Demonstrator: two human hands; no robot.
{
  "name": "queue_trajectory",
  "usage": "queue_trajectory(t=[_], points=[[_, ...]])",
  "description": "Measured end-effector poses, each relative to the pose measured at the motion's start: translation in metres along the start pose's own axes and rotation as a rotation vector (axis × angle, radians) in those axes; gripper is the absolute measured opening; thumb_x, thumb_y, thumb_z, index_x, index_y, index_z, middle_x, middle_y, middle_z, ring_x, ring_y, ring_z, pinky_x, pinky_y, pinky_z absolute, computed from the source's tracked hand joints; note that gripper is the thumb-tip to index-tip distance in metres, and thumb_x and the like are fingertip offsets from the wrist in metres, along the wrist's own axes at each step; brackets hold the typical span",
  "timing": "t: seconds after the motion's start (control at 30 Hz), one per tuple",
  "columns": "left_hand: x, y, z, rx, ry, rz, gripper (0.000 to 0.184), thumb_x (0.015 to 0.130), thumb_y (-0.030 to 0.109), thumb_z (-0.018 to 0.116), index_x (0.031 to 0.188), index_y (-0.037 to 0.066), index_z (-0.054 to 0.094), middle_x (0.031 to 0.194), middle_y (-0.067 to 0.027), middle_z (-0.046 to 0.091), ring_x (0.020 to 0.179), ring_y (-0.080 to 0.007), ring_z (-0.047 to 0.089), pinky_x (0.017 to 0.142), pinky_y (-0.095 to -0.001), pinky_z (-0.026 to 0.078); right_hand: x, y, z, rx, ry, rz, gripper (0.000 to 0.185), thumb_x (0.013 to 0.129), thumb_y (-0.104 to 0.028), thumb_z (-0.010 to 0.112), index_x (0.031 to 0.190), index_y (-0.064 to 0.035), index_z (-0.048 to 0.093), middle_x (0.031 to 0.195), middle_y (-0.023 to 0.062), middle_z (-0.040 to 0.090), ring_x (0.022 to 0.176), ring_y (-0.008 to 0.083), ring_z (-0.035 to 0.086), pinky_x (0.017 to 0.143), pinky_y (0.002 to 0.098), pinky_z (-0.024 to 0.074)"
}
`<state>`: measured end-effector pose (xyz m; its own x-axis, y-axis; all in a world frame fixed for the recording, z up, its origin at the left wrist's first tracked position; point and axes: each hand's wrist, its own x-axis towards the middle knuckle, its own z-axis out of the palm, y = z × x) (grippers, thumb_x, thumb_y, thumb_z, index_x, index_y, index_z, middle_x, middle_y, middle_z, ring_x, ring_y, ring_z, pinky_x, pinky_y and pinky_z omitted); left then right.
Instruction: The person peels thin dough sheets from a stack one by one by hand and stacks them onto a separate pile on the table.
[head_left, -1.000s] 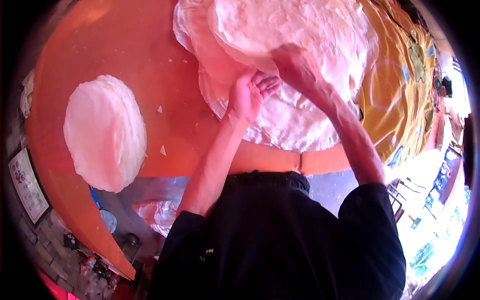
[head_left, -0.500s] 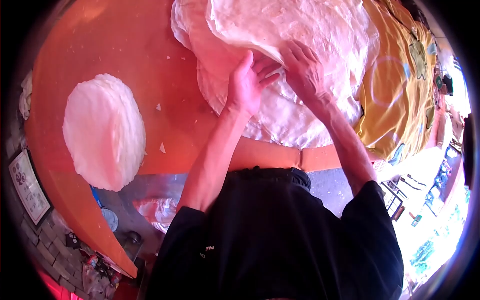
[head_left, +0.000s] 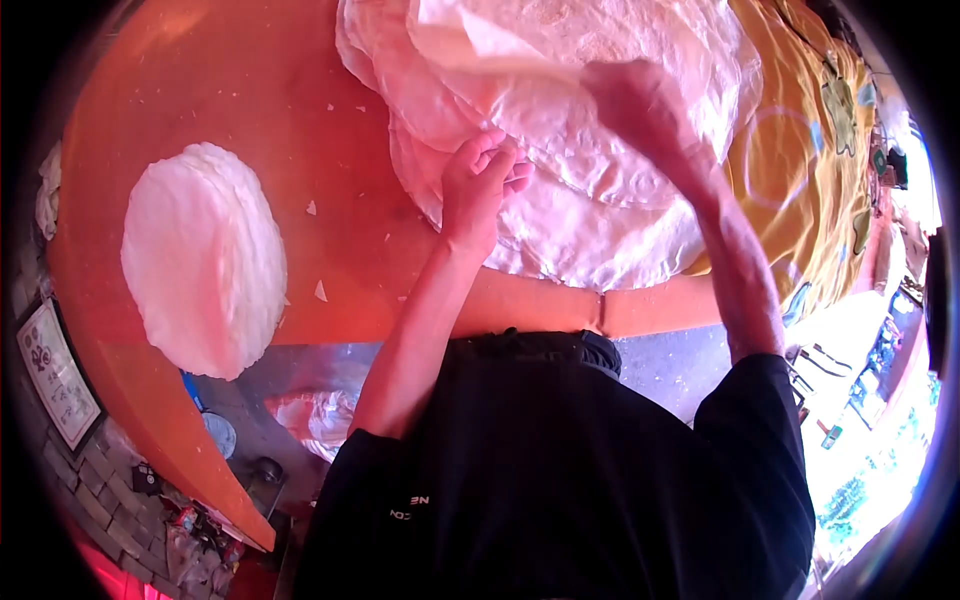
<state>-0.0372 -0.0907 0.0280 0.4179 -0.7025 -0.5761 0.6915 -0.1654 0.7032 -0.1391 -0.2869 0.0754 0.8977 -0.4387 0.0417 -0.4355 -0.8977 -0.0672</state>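
A wide stack of thin, pale, round flatbread sheets (head_left: 590, 235) lies on the orange table, its edges wrinkled and overlapping. My right hand (head_left: 640, 105), smeared by motion, is closed at the edge of the top flatbread sheet (head_left: 480, 35), which is partly raised and blurred beside the fingers. Over the left part of the stack is my left hand (head_left: 480, 190), its fingers curled in and the thumb close to them. Whether a sheet's edge is between those fingers, I cannot make out.
A smaller pile of folded pale sheets (head_left: 205, 260) rests on the orange table (head_left: 330, 200) at the left, with small flakes around. Yellow patterned cloth (head_left: 790, 190) lies right of the stack. Below the table edge are a plastic bag (head_left: 320, 420) and a framed sign (head_left: 58, 375).
My right hand has moved up and right and closed, with the top sheet's edge shifting beside it. My left hand has dropped slightly left, its fingers curling in from spread.
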Motion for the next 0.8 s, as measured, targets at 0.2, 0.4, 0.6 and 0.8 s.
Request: queue_trajectory(t=[0.2,0.4,0.6,0.8], points=[[0.009,0.005,0.008,0.017,0.057,-0.045,0.035,0.092,0.012,0.055,0.122,-0.004,0.047,0.098,-0.0111,0.061,0.085,-0.0204,0.065,0.073,-0.0285,0.053,0.081,0.112,-0.154,-0.846,0.651,-0.063,0.026,0.086,-0.027,0.059,0.103,-0.008,0.065,0.1,0.0137,0.063,0.087,0.0298,0.062,0.077,0.0428,0.0495],[-0.001,0.004,0.013,-0.011,0.081,0.022,0.036,0.091,0.011,0.056,0.122,-0.004,0.047,0.1,-0.0095,0.061,0.089,-0.0196,0.063,0.075,-0.031,0.052,0.033,0.023,-0.145,-0.518,0.712,0.169,0.03,0.083,-0.026,0.063,0.106,-0.0066,0.062,0.103,0.0112,0.062,0.086,0.0262,0.062,0.069,0.0383,0.0505],[0.002,0.002,0.011,-0.068,0.08,-0.005,0.029,0.091,0.011,0.057,0.117,0.0,0.05,0.095,-0.0076,0.061,0.085,-0.0189,0.063,0.072,-0.0301,0.052,-0.016,0.011,0.005,0.068,0.054,-0.025,0.007,0.072,-0.001,0.055,0.074,-0.0047,0.06,0.076,0.0087,0.062,0.083,0.0273,0.062,0.063,0.0375,0.0519],[0.012,0.003,0.016,-0.023,0.136,0.045,0.024,0.088,0.01,0.061,0.107,0.0,0.052,0.089,-0.0067,0.062,0.076,-0.0174,0.063,0.065,-0.0285,0.051,-0.028,0.02,0.005,0.12,0.162,-0.021,0.018,0.075,-0.002,0.067,0.093,-0.0029,0.07,0.089,0.0102,0.068,0.086,0.0242,0.064,0.07,0.0344,0.0551]])
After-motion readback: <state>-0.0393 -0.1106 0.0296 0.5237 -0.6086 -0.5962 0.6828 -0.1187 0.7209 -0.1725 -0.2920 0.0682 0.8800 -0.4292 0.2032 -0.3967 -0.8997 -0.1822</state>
